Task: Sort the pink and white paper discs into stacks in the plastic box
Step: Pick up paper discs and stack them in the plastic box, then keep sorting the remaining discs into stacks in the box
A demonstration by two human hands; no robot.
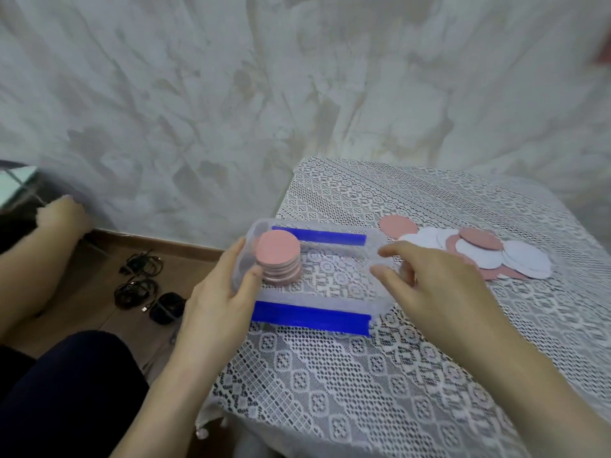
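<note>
Box [380, 299]: clear plastic, rectangular w/ rounded corners and a blue strip [310, 317] along the near and the far long side. It sits on the worktop [330, 375] near its left edge, over a white lace cloth w/ an openwork pattern that shows through the box floor.

Pink stack [278, 257]: flat round paper discs, roughly squared up, inside the box at its left end, just beside the left wall. Rest of the box floor is bare.

Left hand [215, 299] grips the box's left wall: thumb curled over the rim next to the stack, fingers [236, 251] along the outside.

Right hand [439, 285] hovers over the right end, fingers loosely curled and a bit spread, holding nothing. Can't tell if the thumb touches the rim.

Loose discs [489, 256]: pink and white, thin, overlapping in a flat heap on the cloth right of the box and close to it, behind the right hand.

Off the worktop's left edge: wood floor w/ black cables [139, 282], and another person's hand [62, 213] well apart from the box.
</note>
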